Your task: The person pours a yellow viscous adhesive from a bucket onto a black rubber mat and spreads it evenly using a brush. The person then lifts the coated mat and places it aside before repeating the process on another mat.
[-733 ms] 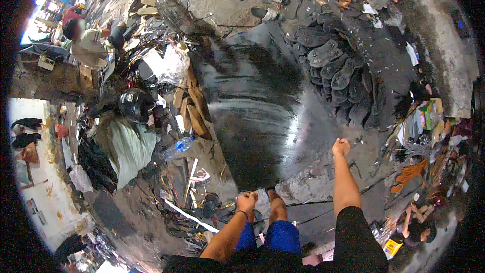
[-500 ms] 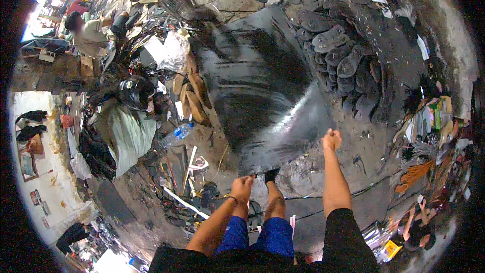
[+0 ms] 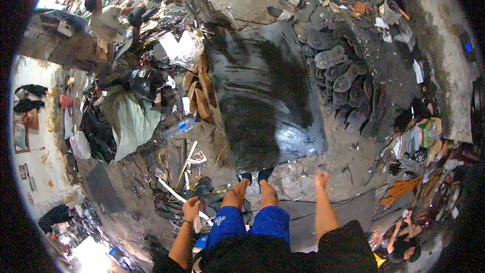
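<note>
A large glossy black sheet (image 3: 252, 106) lies flat on the floor ahead of my feet, with dull smears and a bright reflection near its close right corner. My left hand (image 3: 190, 210) hangs to the left of my knee, over scattered strips, apart from the sheet. Its fingers are loosely bent, and I see nothing held in them. Off the sheet's close right corner is my right hand (image 3: 321, 179), slightly blurred, its fingers curled in with nothing visible in them. My feet (image 3: 255, 176) stand at the sheet's close edge.
Dark shoe soles (image 3: 341, 73) are heaped right of the sheet. Brown sole-shaped pieces (image 3: 201, 101), a plastic bottle (image 3: 187, 125) and white strips (image 3: 172, 190) lie left. A fan (image 3: 197, 2) stands behind. One person (image 3: 103, 17) sits far left, another (image 3: 401, 242) at lower right.
Both hands have come away from the sheet's close edge and dropped back, the left one moving outward. The sheet has settled flatter. My feet are now side by side at its edge.
</note>
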The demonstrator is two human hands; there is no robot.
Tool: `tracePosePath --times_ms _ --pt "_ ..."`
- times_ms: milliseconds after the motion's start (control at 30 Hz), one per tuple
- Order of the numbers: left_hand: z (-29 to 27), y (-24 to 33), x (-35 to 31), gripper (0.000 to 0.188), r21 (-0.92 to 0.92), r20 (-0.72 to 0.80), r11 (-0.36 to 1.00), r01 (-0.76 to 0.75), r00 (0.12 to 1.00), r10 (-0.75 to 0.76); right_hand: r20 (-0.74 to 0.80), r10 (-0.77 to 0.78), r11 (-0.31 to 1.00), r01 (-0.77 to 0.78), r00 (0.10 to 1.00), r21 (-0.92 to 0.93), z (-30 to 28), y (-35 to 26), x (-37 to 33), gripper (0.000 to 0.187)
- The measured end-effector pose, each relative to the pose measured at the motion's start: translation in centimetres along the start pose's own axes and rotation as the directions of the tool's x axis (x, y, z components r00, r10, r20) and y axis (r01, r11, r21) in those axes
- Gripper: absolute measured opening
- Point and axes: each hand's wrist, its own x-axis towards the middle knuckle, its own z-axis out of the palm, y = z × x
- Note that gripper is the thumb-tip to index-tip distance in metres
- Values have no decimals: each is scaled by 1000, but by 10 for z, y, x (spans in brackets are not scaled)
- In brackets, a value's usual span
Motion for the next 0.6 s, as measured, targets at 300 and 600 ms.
tracePosePath --times_ms 300,600 --pt "-95 -39 -85 18 -178 -401 980 87 903 -153 665 361 894 -445 654 -48 -76 -67 -123 25" --pt "-222 -126 -86 26 -244 -718 963 -113 688 -101 702 -82 873 -288 708 393 -130 -391 -178 26"
